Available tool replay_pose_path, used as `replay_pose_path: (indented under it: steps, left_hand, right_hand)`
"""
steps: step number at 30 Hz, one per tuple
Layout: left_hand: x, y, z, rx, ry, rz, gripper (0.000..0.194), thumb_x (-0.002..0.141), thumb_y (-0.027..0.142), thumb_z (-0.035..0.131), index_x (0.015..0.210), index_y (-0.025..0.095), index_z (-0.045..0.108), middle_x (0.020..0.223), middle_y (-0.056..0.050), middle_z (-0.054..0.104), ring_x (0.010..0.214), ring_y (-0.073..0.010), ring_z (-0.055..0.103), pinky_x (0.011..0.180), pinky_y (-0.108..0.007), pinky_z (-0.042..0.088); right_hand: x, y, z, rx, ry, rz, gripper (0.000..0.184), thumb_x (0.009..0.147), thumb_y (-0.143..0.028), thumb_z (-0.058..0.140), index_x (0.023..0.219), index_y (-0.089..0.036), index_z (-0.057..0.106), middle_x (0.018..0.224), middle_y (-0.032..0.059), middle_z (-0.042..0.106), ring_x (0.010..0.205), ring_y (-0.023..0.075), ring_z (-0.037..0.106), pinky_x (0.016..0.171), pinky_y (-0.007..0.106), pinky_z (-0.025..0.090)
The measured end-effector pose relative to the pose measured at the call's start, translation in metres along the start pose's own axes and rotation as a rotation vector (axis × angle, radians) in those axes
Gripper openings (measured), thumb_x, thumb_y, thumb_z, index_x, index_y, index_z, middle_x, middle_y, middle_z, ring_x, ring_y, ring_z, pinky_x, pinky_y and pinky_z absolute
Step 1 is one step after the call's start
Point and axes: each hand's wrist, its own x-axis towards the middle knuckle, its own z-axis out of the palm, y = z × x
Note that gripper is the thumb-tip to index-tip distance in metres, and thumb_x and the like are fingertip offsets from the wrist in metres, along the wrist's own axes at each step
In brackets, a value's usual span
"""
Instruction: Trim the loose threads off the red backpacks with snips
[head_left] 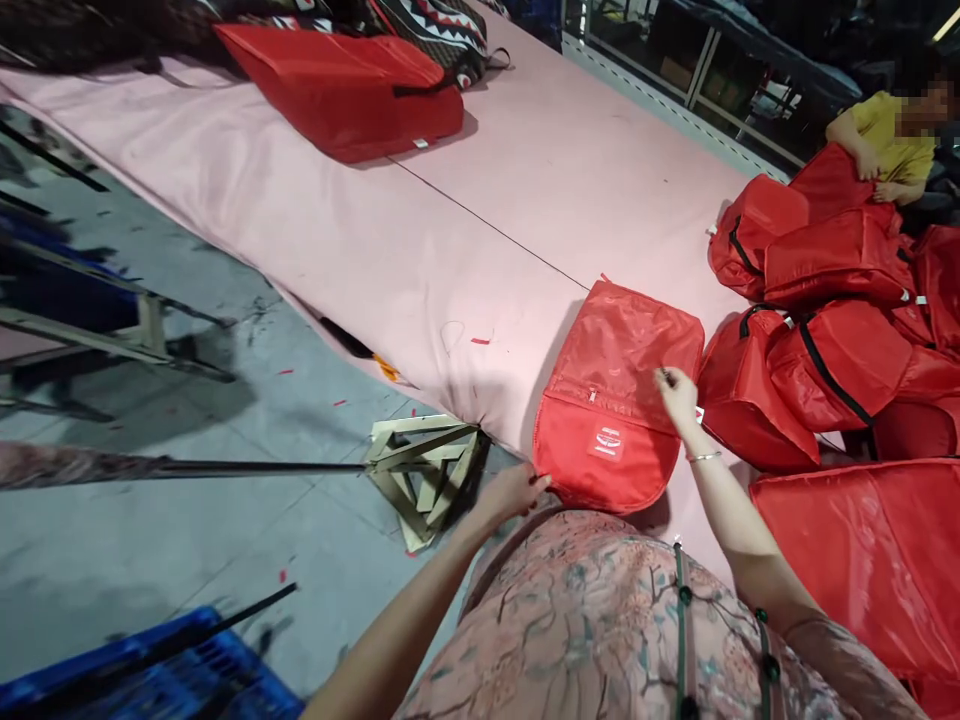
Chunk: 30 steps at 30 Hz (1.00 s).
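Observation:
A red fabric bag (615,395) with a zip and a white logo lies flat at the near edge of the pink padded table (420,230). My left hand (514,492) grips the bag's lower left corner, fingers closed on the fabric. My right hand (679,397) rests on the bag's right side, fingers pinched at something small and dark near the zip; I cannot make out what. A thin bracelet sits on that wrist.
A heap of red bags (832,310) lies to the right, and a large red bag (877,560) near me. Another red bag (345,90) lies far left on the table. A person in yellow (892,140) handles bags at far right. A wooden stand (424,470) and blue crate (165,680) sit on the floor.

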Motion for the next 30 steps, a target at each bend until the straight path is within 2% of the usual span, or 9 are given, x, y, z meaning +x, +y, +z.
replay_pose_path:
  steps: [2, 4, 6, 8, 11, 14, 17, 23, 30]
  left_hand:
    - [0.011, 0.009, -0.018, 0.128, 0.027, 0.087, 0.037, 0.08, 0.05, 0.046, 0.073, 0.017, 0.062, 0.068, -0.009, 0.065, 0.071, -0.0229, 0.063, 0.066, -0.03, 0.045]
    - [0.028, 0.024, -0.03, 0.121, 0.104, 0.219, 0.037, 0.084, 0.047, 0.041, 0.08, 0.018, 0.064, 0.076, -0.008, 0.067, 0.076, -0.0211, 0.063, 0.071, -0.03, 0.045]
    - [0.045, 0.043, -0.03, 0.023, 0.115, 0.399, 0.031, 0.086, 0.039, 0.042, 0.091, 0.02, 0.065, 0.088, -0.006, 0.068, 0.084, -0.0183, 0.062, 0.077, -0.028, 0.045]
    - [0.058, 0.06, -0.018, -0.032, 0.077, 0.512, 0.028, 0.085, 0.03, 0.043, 0.099, 0.019, 0.065, 0.097, -0.006, 0.067, 0.089, -0.0163, 0.061, 0.082, -0.026, 0.044]
    - [0.066, 0.078, 0.006, 0.076, 0.089, 0.499, 0.027, 0.083, 0.026, 0.047, 0.102, 0.017, 0.065, 0.101, -0.008, 0.066, 0.093, -0.0194, 0.06, 0.082, -0.028, 0.045]
    - [0.065, 0.087, 0.019, 0.21, 0.135, 0.468, 0.026, 0.084, 0.028, 0.046, 0.097, 0.018, 0.066, 0.097, -0.009, 0.065, 0.095, -0.0232, 0.058, 0.081, -0.032, 0.044]
    - [0.064, 0.09, 0.021, 0.234, 0.133, 0.454, 0.026, 0.086, 0.027, 0.041, 0.091, 0.017, 0.065, 0.093, -0.01, 0.064, 0.091, -0.0223, 0.059, 0.08, -0.032, 0.043]
    - [0.066, 0.092, 0.021, 0.057, 0.119, 0.392, 0.021, 0.083, 0.025, 0.044, 0.088, 0.02, 0.063, 0.093, -0.006, 0.064, 0.086, -0.0182, 0.059, 0.075, -0.027, 0.041]
    - [0.066, 0.094, 0.023, 0.002, 0.116, 0.367, 0.019, 0.082, 0.027, 0.046, 0.088, 0.019, 0.062, 0.092, -0.006, 0.064, 0.083, -0.0178, 0.059, 0.072, -0.026, 0.042]
  right_hand:
    - [-0.034, -0.011, 0.02, 0.019, -0.111, -0.016, 0.031, 0.081, -0.046, 0.05, 0.094, -0.02, 0.06, 0.088, 0.0039, 0.068, 0.077, 0.0184, 0.062, 0.068, 0.026, 0.043]
    - [-0.066, -0.015, 0.037, 0.013, -0.159, 0.022, 0.031, 0.083, -0.045, 0.048, 0.098, -0.02, 0.056, 0.09, 0.0048, 0.067, 0.079, 0.0188, 0.061, 0.069, 0.027, 0.043]
    - [-0.09, -0.013, 0.049, 0.01, -0.149, 0.075, 0.028, 0.086, -0.041, 0.043, 0.101, -0.02, 0.053, 0.092, 0.0055, 0.066, 0.081, 0.0187, 0.061, 0.07, 0.027, 0.043]
    - [-0.107, -0.005, 0.054, 0.014, -0.127, 0.106, 0.026, 0.087, -0.04, 0.043, 0.101, -0.021, 0.052, 0.091, 0.0044, 0.066, 0.08, 0.0182, 0.062, 0.069, 0.027, 0.043]
    - [-0.121, 0.006, 0.054, 0.011, -0.106, 0.13, 0.029, 0.083, -0.046, 0.05, 0.1, -0.023, 0.053, 0.087, 0.0014, 0.066, 0.076, 0.0176, 0.062, 0.066, 0.025, 0.043]
    - [-0.128, 0.013, 0.053, -0.019, -0.106, 0.13, 0.033, 0.081, -0.051, 0.052, 0.101, -0.024, 0.055, 0.084, -0.0002, 0.067, 0.075, 0.0172, 0.063, 0.065, 0.024, 0.043]
    - [-0.13, 0.014, 0.055, -0.063, -0.123, 0.097, 0.035, 0.082, -0.052, 0.051, 0.104, -0.025, 0.055, 0.089, -0.0003, 0.068, 0.079, 0.0172, 0.064, 0.066, 0.024, 0.043]
    - [-0.126, 0.009, 0.059, -0.133, -0.175, 0.034, 0.03, 0.085, -0.045, 0.048, 0.107, -0.026, 0.054, 0.093, 0.0001, 0.068, 0.083, 0.0174, 0.063, 0.068, 0.023, 0.042]
    - [-0.123, 0.002, 0.052, -0.084, -0.203, 0.017, 0.027, 0.086, -0.043, 0.046, 0.104, -0.026, 0.055, 0.092, 0.0007, 0.068, 0.085, 0.0175, 0.062, 0.068, 0.022, 0.041]
